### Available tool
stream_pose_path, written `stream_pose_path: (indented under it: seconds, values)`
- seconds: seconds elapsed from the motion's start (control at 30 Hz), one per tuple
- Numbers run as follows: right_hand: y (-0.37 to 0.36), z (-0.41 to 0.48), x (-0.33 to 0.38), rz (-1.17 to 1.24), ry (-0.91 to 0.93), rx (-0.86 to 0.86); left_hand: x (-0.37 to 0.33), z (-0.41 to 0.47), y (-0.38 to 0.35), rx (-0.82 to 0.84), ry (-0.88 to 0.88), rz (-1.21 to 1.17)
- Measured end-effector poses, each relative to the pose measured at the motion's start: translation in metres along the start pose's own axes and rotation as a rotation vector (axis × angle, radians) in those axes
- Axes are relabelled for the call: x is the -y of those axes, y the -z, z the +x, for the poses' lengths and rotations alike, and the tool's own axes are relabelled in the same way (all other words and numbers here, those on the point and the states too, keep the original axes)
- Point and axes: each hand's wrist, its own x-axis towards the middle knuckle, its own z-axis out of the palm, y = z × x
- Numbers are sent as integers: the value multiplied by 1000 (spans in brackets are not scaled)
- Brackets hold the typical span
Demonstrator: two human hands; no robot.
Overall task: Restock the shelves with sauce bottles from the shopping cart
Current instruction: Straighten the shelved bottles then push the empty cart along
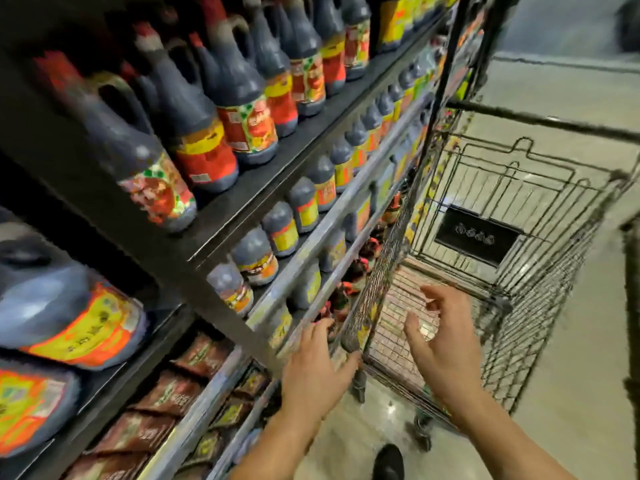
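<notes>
Two hands empty | left hand (317, 370) spread beside cart (381, 271) | right hand (446, 344) relaxed over it | risk: hurried reach snags wire mesh

Open room in cart (540, 306), prob.; shelves (266, 188) full of bottles (242, 109)

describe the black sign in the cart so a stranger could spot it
Start at the wire shopping cart on the right, beside the shelves. Look at its far end wall: the black sign hangs there, the only solid dark panel among thin wire bars.
</notes>
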Motion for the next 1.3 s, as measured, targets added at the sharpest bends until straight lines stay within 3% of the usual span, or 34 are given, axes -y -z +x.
stream_pose_path:
  seconds: [0.23,0.47,0.73,1.0,1.3]
  values:
    - [-9,-14,-130,-285,-417,119,-7,68,-65,168,102,122]
    - [-7,-66,-213,-487,-823,227,17,119,-116,366,366,217]
    - [-23,-107,-249,-382,-978,232,38,158,-162,461,400,211]
    - [-58,-106,-262,-236,-1200,23,52,184,-202,278,414,102]
    - [-65,-70,-288,-291,-1191,-66,38,225,-228,156,386,92]
